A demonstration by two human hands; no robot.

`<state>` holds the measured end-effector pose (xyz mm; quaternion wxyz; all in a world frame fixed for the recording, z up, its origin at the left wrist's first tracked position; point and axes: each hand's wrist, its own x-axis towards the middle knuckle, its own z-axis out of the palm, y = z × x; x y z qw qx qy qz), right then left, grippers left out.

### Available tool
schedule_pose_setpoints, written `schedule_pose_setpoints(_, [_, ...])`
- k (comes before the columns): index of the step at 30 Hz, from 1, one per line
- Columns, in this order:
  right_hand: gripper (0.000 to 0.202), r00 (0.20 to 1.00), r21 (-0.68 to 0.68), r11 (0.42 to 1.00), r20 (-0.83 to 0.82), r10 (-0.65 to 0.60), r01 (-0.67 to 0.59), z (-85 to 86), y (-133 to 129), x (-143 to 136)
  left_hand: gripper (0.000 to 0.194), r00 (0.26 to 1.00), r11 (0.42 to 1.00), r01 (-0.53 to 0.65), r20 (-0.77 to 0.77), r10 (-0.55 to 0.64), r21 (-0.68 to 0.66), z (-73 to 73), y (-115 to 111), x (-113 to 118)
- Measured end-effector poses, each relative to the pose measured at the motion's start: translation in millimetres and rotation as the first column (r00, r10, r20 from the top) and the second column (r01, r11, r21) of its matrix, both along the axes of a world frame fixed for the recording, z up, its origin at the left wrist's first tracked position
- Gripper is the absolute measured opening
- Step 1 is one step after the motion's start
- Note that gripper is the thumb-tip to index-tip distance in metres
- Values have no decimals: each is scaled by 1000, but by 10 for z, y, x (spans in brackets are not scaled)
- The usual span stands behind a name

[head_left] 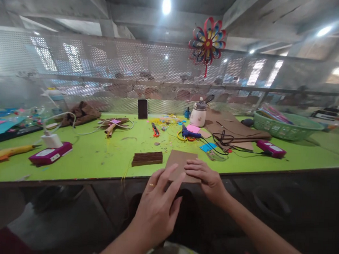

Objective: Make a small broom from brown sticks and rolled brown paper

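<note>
A brown sheet of paper or thin card [182,157] lies at the front edge of the green table, its near side reaching to the edge. My left hand [161,199] hovers over or touches its left part, fingers spread, a ring on one finger. Flat on the sheet's right side rests my right hand [205,177], fingers stretched out. Neither hand grips anything. Left of the sheet sits a pleated stack of brown paper [147,158], with yellow thread trailing from it over the edge.
Behind the sheet are a blue glue gun [191,133], an orange-red cutter [155,130], a white bottle [198,115] and a phone [142,109]. Purple power strips [50,153] sit left and right. A green basket [287,128] and brown sheets [232,125] are at right; a yellow glue gun [8,154] lies left.
</note>
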<state>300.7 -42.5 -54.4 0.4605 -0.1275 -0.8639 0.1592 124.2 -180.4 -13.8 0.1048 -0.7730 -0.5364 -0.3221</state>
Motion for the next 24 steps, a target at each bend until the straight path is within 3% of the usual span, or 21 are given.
schedule_pose_setpoints(3, [36,999,25,999,41,29,-30,-53,105,142,51,972,993,96,-209,-108,-67,-49,225,-56])
schedule_pose_setpoints(8, [48,992,79,997,125,-18,8,-112,218,295,38,935,988,127,-321,-148,-86,-288,572,-80])
schedule_pose_setpoints(13, [44,971,101,984,175,-162,146,-59,86,351,32,942,995,79,-320,-96,-65,-283,620,-30])
schedule_pose_setpoints(18, [36,882,234,930,317,-350,285,-75,-186,340,30,936,998,33,-349,-50,-55,-259,594,73])
schedule_pose_setpoints(24, [40,901,291,918,260,-347,270,-58,-34,223,32,933,1000,3,-359,7,27,-272,713,131])
